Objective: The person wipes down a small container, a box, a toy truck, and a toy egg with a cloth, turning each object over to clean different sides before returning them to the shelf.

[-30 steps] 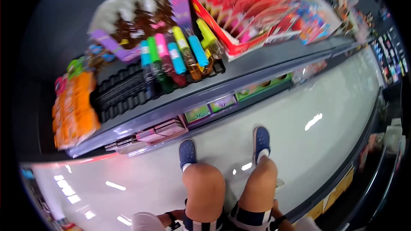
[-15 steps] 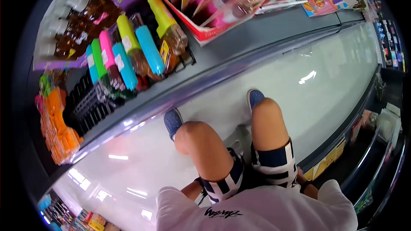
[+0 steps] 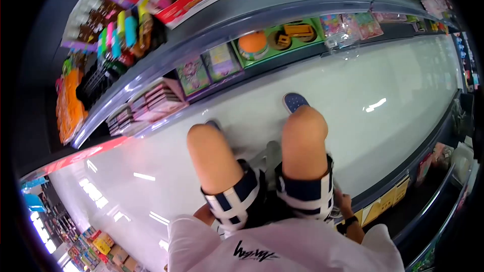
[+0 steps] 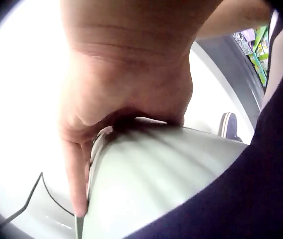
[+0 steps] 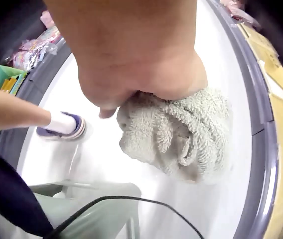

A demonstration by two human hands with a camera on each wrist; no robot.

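Observation:
In the left wrist view my left hand (image 4: 126, 94) grips the edge of a pale green plastic stool (image 4: 131, 194); one finger runs straight down its side, the others partly hidden under the rim. In the head view that hand is hidden behind the shorts and shirt. A bunched, light grey terry towel (image 5: 181, 137) hangs from my right hand (image 5: 141, 84), which holds it above the floor beside the stool. Most of those fingers are hidden by the towel and the back of the hand. The person sits with knees (image 3: 305, 126) bent toward the shelf.
A long shelf (image 3: 272, 7) runs along the front, with bottles, a red box (image 3: 191, 2) and orange packs (image 3: 70, 106). Lower down are a green box (image 3: 277, 40) and pink boxes (image 3: 156, 100). Cardboard boxes (image 3: 383, 201) line the right side. A black cord (image 5: 131, 198) crosses near the stool.
The head view has shifted rightward along the shelf, and the lower row of goods shows again. The person's legs now appear drawn in, with the left shoe mostly behind the knee.

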